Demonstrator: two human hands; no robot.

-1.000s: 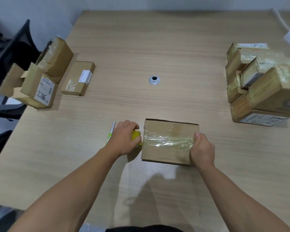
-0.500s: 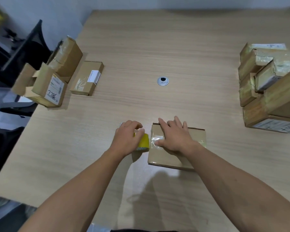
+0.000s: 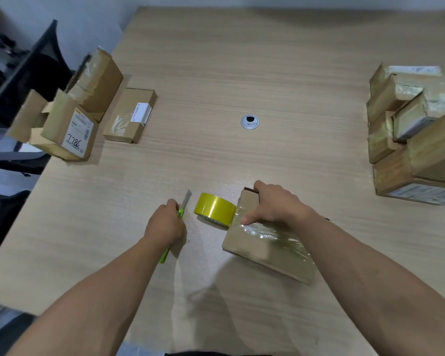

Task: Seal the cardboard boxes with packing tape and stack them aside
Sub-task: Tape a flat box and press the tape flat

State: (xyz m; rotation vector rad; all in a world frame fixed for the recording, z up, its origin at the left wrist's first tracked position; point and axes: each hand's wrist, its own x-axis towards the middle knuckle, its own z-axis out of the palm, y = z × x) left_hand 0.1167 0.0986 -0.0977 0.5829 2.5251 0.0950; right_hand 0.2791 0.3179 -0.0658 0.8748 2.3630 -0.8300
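A flat cardboard box (image 3: 263,249) lies on the wooden table (image 3: 242,73) in front of me, with clear tape across its top. My right hand (image 3: 275,205) grips the box's left end, thumb pressing on the tape. A yellow tape roll (image 3: 215,209) stands on the table against that end, its tape still joined to the box. To the left of the roll, my left hand (image 3: 165,223) holds a green utility knife (image 3: 181,214), blade pointing away from me.
Several cardboard boxes (image 3: 72,116) sit at the table's left edge, and one flat box (image 3: 130,115) lies beside them. A stack of taped boxes (image 3: 416,134) stands at the right. A metal cable grommet (image 3: 250,121) sits mid-table. A dark chair (image 3: 23,80) is at the far left.
My left hand let go of the tape roll and took hold of the knife. My right hand shifted to the box's left end, and the box turned at an angle.
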